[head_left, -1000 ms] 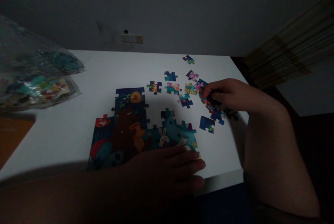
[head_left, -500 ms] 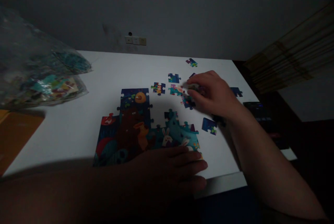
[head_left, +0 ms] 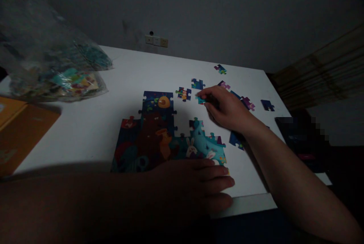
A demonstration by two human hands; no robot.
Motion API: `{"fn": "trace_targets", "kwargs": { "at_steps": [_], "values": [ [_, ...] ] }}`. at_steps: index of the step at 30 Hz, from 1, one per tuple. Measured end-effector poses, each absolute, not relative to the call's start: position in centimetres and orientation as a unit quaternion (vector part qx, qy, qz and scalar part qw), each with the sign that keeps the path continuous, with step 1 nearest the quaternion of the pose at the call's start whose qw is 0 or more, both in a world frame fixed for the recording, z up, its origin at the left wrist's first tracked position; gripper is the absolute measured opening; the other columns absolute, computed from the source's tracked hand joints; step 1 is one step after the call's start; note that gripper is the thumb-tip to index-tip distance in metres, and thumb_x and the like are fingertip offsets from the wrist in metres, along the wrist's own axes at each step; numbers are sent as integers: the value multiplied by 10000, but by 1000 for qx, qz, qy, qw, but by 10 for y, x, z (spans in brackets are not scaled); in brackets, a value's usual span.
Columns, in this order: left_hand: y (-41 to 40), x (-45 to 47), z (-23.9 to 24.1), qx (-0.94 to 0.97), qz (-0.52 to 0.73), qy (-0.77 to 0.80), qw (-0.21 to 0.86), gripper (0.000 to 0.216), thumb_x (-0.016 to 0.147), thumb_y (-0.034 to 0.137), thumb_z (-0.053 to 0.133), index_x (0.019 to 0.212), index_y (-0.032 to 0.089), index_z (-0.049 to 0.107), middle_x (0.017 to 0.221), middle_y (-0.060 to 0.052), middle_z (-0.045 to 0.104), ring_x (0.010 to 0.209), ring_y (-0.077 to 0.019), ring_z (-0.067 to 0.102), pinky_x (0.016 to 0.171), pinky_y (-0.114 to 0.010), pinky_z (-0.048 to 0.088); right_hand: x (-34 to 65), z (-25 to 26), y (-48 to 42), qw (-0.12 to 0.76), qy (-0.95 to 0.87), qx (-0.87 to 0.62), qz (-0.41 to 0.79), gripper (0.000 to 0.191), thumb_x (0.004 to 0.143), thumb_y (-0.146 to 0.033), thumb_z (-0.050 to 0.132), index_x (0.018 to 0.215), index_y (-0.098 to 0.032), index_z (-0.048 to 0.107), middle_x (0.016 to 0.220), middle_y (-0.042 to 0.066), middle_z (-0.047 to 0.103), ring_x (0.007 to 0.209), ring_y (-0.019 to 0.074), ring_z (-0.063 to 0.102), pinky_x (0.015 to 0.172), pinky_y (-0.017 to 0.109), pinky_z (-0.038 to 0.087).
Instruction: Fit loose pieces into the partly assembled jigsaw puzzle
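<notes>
A partly assembled jigsaw puzzle (head_left: 159, 130) with a bear and rabbits lies on the white table (head_left: 85, 130). My left hand (head_left: 196, 183) rests flat on the puzzle's near edge, fingers stretched out. My right hand (head_left: 224, 107) is over the loose pieces to the right of the puzzle, fingers pinched on a teal puzzle piece (head_left: 201, 100). Several loose pieces surround it: one (head_left: 184, 93) just left of the fingertips, one (head_left: 197, 83) behind, a purple one (head_left: 248, 103) to the right.
A clear plastic bag (head_left: 57, 73) with more pieces sits at the table's far left, next to an orange box (head_left: 22, 126). More loose pieces (head_left: 220, 69), (head_left: 267, 105) lie far right. A wall socket (head_left: 156, 41) is behind. The table's right edge is near a dark object (head_left: 298, 134).
My right hand slid left from the scattered pieces at the right and now pinches a teal piece closer to the puzzle. The view shifted slightly. My left hand has stayed on the puzzle.
</notes>
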State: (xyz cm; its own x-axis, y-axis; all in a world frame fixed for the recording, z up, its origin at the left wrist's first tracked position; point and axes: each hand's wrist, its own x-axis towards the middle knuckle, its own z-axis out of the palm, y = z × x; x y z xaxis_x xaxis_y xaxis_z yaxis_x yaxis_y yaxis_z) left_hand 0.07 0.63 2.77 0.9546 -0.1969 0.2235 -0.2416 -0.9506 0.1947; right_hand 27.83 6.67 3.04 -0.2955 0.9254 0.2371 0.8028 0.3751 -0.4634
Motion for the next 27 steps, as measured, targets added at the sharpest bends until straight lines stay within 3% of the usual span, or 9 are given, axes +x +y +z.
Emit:
{"fn": "trace_targets", "kwargs": {
  "at_steps": [5, 10, 13, 18, 21, 24, 27],
  "values": [
    [7, 1, 29, 982, 107, -110, 109, 543, 1073, 435, 664, 1583, 256, 705, 1761, -35, 601, 1655, -245, 523, 1410, -387, 428, 277, 34, 67, 201, -811, -545, 74, 384, 1076, -380, 597, 1414, -269, 739, 1400, 171, 760, 1306, 415, 670, 1167, 644, 472],
    [7, 1, 29, 981, 117, -106, 114, 534, 1066, 420, 677, 1569, 245, 716, 1743, -43, 622, 1652, -248, 532, 1395, -390, 453, 282, 33, 71, 209, -784, -580, 76, 289, 1039, -454, 726, 1271, -305, 812, 1156, 114, 839, 1156, 409, 710, 1113, 660, 488],
    [7, 1, 30, 982, 110, -108, 113, 549, 1070, 438, 675, 1582, 242, 703, 1753, -41, 610, 1665, -242, 514, 1411, -384, 428, 283, 34, 71, 224, -773, -587, 87, 290, 1005, -437, 771, 1245, -278, 814, 1166, 128, 832, 1168, 405, 715, 1089, 643, 523],
    [7, 2, 31, 984, 106, -108, 98, 535, 1085, 425, 621, 1589, 265, 701, 1759, -31, 601, 1662, -236, 519, 1419, -376, 401, 272, 45, 59, 313, -747, -568, 147, 264, 1016, -416, 781, 1225, -262, 828, 1175, 129, 823, 1062, 335, 760, 967, 552, 612],
    [7, 2, 31, 982, 118, -106, 99, 493, 1086, 407, 624, 1546, 268, 738, 1733, -34, 631, 1637, -232, 548, 1386, -366, 447, 255, 46, 51, 370, -708, -536, 272, 257, 992, -426, 833, 1195, -269, 843, 1059, 77, 835, 894, 254, 772, 821, 447, 647],
    [6, 1, 28, 981, 129, -101, 104, 486, 1084, 431, 644, 1529, 266, 749, 1741, -40, 623, 1642, -243, 538, 1375, -378, 464, 238, 41, 47, 332, -730, -487, 345, 215, 986, -428, 856, 1134, -271, 854, 946, 32, 822, 792, 206, 747, 716, 379, 614],
    [6, 1, 26, 981, 131, -102, 104, 490, 1087, 442, 629, 1531, 274, 749, 1745, -39, 615, 1644, -250, 534, 1382, -387, 453, 228, 39, 46, 290, -779, -468, 301, 146, 1031, -396, 823, 1110, -281, 868, 1000, 46, 846, 872, 223, 775, 772, 390, 608]
  ]
}}
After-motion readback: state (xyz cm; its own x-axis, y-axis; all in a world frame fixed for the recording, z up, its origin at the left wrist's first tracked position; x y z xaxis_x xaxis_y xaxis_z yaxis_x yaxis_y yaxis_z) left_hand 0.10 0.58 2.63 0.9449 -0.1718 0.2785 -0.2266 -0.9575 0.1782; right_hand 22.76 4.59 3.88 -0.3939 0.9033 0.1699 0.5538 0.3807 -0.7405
